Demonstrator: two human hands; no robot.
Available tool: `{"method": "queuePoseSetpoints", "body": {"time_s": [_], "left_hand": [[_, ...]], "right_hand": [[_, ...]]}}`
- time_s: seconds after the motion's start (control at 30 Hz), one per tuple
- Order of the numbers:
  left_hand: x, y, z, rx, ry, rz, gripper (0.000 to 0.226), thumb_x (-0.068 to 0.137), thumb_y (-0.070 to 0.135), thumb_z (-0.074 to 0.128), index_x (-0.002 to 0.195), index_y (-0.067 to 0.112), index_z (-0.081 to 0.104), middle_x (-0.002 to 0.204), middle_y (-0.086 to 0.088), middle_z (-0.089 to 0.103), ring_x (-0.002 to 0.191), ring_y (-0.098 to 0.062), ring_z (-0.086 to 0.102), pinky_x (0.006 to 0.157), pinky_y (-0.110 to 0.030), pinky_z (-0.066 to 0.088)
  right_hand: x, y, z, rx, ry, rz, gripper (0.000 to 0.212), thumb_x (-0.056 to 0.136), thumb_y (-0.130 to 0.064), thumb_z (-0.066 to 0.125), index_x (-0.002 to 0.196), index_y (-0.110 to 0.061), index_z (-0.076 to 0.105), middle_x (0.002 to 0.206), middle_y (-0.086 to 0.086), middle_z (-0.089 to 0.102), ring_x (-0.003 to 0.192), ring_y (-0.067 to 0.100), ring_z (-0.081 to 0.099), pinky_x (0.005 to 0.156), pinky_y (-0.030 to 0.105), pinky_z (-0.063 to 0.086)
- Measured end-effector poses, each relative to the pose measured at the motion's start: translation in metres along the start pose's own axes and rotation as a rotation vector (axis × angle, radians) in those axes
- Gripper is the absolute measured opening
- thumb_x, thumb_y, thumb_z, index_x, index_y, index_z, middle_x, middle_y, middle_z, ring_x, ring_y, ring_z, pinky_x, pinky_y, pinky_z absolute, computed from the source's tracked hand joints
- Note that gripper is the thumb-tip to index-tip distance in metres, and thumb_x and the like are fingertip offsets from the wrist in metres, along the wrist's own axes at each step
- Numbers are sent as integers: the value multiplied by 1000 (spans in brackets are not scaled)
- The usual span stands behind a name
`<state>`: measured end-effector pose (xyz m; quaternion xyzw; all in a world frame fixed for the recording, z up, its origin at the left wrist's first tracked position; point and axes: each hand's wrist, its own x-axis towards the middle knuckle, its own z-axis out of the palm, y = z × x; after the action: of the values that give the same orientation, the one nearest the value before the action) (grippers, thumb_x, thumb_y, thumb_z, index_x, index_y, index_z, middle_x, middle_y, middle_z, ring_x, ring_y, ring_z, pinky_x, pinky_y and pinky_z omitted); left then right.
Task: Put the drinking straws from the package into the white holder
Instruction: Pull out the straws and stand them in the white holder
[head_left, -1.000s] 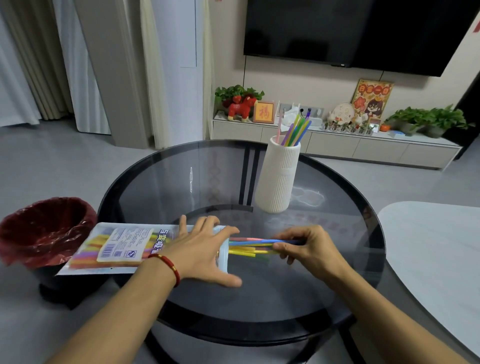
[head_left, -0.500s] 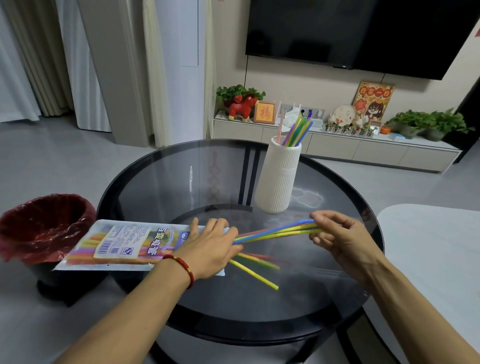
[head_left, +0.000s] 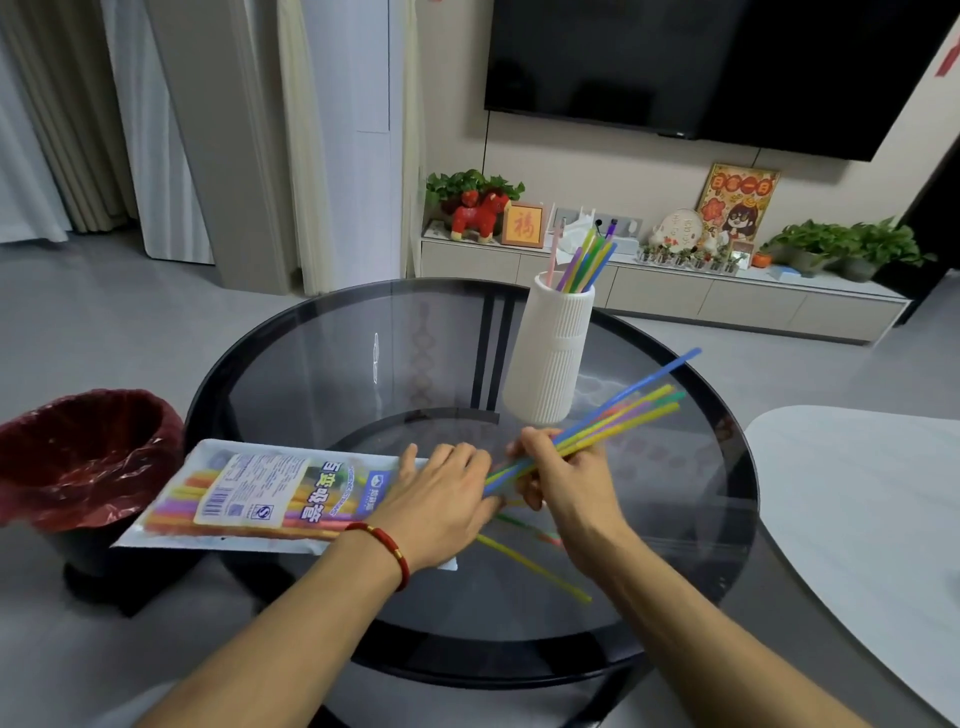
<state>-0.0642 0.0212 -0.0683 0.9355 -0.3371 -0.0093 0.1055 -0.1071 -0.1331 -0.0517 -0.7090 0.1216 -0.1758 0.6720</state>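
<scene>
On the round glass tabletop (head_left: 322, 364), seen from the head view:
Package (head_left: 260, 499): flat near the left edge, label up, one end overhanging the rim; coloured straws visible through the plastic.
Left hand (head_left: 441, 499): laid palm down on the package's open right end, fingers straight and spread, pressing it to the glass; red bracelet (head_left: 387, 548) at the wrist.
Right hand (head_left: 566, 478): just right of the left hand, grip clamped round a bundle of straws (head_left: 623, 410), fingers curled about its lower part.
Bundle: blue, yellow, green and orange straws, slanting up and to the right, free ends fanned out above the glass, near the base of the holder but apart from it.
White holder (head_left: 553, 353): ribbed, upright, beyond the hands toward the far right of the tabletop; several straws (head_left: 587, 260) standing in it, leaning right.
Loose straws (head_left: 530, 566): a yellow one lying on the glass below the hands, a green and a reddish one beside it, partly hidden by the right wrist.
Bin (head_left: 78, 457): on the floor to the left, lined with a red bag.
</scene>
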Motion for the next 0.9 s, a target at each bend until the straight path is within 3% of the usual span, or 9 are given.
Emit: {"method": "queuePoseSetpoints", "body": {"time_s": [0.13,0.27,0.37,0.5,0.63,0.77,0.9], "left_hand": [[-3,-11,5,-5,-81,-1,36,99,49,42,126,26,43,132,5,46,130,-18,38,116,-62,16],[-3,-12,6,-6,-77,30,32,99,50,40,122,30,47,129,6,44,128,-18,39,115,-63,16],[-3,-11,5,-16,-76,37,30,98,49,41,122,31,48,131,6,44,128,-19,38,116,-62,16],[-5,-10,4,-26,-79,36,29,98,49,40,120,31,48,130,5,44,128,-19,38,116,-62,14],[-5,-9,3,-33,-83,39,27,98,50,40,119,33,47,130,6,44,128,-17,38,116,-61,15],[-3,-9,4,-28,-89,39,28,98,50,39,119,33,46,131,5,43,128,-18,37,116,-61,16],[-2,-8,5,-33,-91,34,27,98,51,39,118,33,47,130,4,43,128,-19,37,116,-61,17]], "right_hand": [[10,-31,-36,-268,68,-191,29,97,-14,62,70,-6,73,48,10,62,38,16,55,42,27,45],[17,-68,-65,-410,202,-417,29,98,-18,64,73,-9,75,47,2,64,37,11,59,43,18,49],[35,-85,-70,-624,206,-489,31,98,-18,63,72,-6,73,51,8,65,41,17,64,46,26,54],[55,-67,-64,-863,127,-411,36,98,-21,62,70,1,68,61,21,68,60,40,68,63,50,60],[57,-27,-60,-884,58,-278,38,100,-21,62,74,6,65,69,27,69,65,47,68,64,59,59],[63,-18,-61,-813,79,-249,39,101,-29,64,78,2,70,58,16,68,41,23,66,46,43,62],[62,-12,-57,-732,74,-184,37,101,-37,66,86,-4,74,60,-1,67,37,12,64,42,21,55]]}}
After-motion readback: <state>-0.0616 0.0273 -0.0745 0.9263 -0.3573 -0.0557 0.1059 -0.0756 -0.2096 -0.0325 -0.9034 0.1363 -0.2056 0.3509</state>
